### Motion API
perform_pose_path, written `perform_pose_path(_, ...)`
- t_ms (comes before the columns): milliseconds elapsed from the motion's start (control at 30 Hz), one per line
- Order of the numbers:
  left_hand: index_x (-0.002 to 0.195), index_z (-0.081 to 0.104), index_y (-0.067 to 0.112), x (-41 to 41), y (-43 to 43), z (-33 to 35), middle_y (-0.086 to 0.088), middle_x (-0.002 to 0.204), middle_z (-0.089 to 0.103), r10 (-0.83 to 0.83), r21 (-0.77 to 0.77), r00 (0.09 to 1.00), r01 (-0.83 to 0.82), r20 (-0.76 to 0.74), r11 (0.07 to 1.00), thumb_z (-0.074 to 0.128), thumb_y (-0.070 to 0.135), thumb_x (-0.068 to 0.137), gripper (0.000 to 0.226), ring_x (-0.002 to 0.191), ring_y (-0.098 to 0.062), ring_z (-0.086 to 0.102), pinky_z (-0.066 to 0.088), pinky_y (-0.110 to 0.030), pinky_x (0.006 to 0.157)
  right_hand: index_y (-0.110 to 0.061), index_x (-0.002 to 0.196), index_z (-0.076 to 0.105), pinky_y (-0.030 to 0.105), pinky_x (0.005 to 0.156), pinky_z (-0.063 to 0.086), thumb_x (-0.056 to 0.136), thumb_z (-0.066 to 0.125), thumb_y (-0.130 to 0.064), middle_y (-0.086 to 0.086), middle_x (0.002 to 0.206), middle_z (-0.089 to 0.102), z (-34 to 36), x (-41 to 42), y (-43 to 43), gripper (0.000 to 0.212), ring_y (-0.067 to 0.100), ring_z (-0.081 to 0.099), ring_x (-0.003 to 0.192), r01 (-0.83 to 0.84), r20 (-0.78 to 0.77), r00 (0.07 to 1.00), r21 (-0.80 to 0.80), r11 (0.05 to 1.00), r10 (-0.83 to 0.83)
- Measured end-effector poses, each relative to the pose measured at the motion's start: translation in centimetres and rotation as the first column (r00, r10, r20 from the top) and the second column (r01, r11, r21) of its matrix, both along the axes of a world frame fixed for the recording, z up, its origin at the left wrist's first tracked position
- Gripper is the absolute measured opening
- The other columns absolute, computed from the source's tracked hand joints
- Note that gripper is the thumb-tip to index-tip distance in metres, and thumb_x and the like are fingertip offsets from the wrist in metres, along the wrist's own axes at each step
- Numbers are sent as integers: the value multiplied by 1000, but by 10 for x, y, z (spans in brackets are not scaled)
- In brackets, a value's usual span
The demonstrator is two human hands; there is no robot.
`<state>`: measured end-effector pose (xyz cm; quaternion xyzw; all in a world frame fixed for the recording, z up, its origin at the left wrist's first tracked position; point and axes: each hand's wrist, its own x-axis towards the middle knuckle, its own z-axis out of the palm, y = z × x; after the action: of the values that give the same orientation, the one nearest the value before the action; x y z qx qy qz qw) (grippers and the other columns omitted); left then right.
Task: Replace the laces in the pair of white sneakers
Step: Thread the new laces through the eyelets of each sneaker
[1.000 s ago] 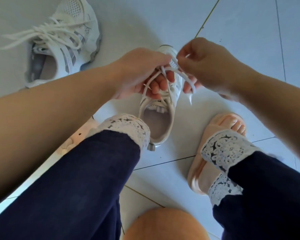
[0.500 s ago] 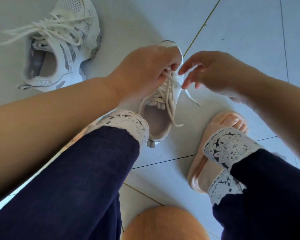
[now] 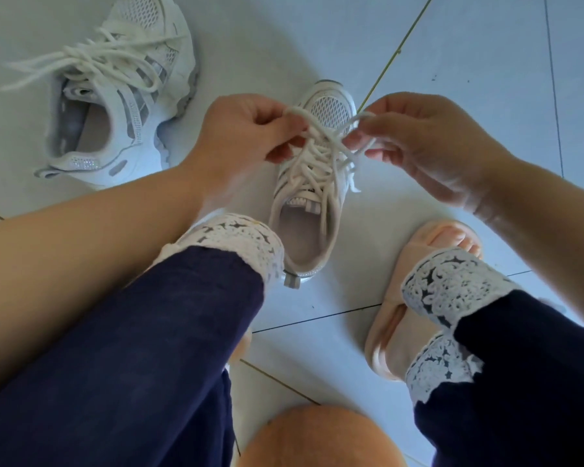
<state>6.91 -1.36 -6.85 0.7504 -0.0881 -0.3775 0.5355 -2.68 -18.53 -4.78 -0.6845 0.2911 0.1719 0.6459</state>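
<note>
Sneaker number one sits far left: a white mesh sneaker with grey trim [image 3: 122,96], resting on the pale tiled floor [image 3: 486,62] with its toe pointing away. Its cream cord laces [image 3: 91,62] are threaded but slack, and the ends trail off to the left.

Moving in, the left hand [image 3: 240,133] hovers over the middle of the floor, fingers curled tight, thumb and forefinger pinching one strand of thick white lace [image 3: 317,156] and drawing it up and leftward. Below that arm lies a navy trouser leg [image 3: 115,365] with a white crochet cuff [image 3: 236,241].

Centre stage now: the second white mesh sneaker [image 3: 327,106] stands upright on the tiles between the two feet, toe away, heel tucked just beside that cuff. The lace criss-crosses its eyelets; one loose end drops over the shoe's opening, and another frayed tip hangs off its right side.

Across the toe, the right hand [image 3: 429,146] mirrors the left, fingers bent, thumb and fingertips nipping the other strand and pulling it rightward. The two strands cross just above the tongue.

Further right, a peach open-toe slipper [image 3: 388,332] holds a bare foot, under a second lace-cuffed navy leg [image 3: 520,382]. At bottom centre sits a rounded orange shape [image 3: 317,436]; I cannot tell what it is.
</note>
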Motion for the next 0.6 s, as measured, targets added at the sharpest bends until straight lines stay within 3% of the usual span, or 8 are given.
perform_pose_path(100,64,63,18,4,15,-4,5,57,63,132,0,941,-139,-312,990,52,25,92,32,52,-7,54,45,-17,50,-18,70,64,26,71,48,88,57,-10,-7,46,52,2,-2,-14,21,10,51,51,195,13,980,101,976,-197)
perform_pose_path(167,50,59,19,6,23,-9,3,50,57,248,68,840,-246,-482,967,49,32,92,46,46,-9,51,41,-16,44,-18,72,63,18,53,45,87,60,-14,-12,43,40,2,-7,-30,16,5,38,41,277,21,960,35,960,-278)
perform_pose_path(233,39,57,17,7,30,-14,1,45,52,308,159,762,-266,-570,951,47,34,92,56,40,-11,49,39,-14,40,-19,73,63,13,41,33,88,60,-17,-13,42,35,2,-12,-47,15,3,30,39,214,-8,976,-126,969,-217)
perform_pose_path(300,36,56,16,7,32,-16,1,42,51,288,205,745,-204,-602,957,47,34,92,59,36,-11,48,39,-13,39,-21,72,63,16,45,33,89,55,-20,-11,45,37,-2,-20,-54,19,6,32,43,-54,-168,986,-304,951,2)
perform_pose_path(400,44,61,17,7,26,-13,1,48,58,222,142,759,-171,-612,975,50,32,92,51,40,-10,53,44,-15,41,-26,75,61,27,62,38,90,53,-25,-2,69,52,-12,-26,-43,17,13,44,59,-389,-334,908,-449,804,252)
perform_pose_path(500,66,62,14,6,18,-7,-1,57,63,120,47,833,-113,-540,992,50,26,93,32,47,-10,58,47,-18,44,-26,90,63,26,80,41,88,56,-31,-1,89,61,-7,-20,-20,8,14,54,80,-358,-170,933,-525,772,317)
perform_pose_path(600,79,59,11,4,14,-3,2,58,64,75,21,868,-75,-491,997,48,21,95,21,49,-8,58,48,-17,45,-33,91,63,21,79,41,87,57,-28,-7,89,64,4,-4,0,9,8,58,85,-279,32,936,-546,790,352)
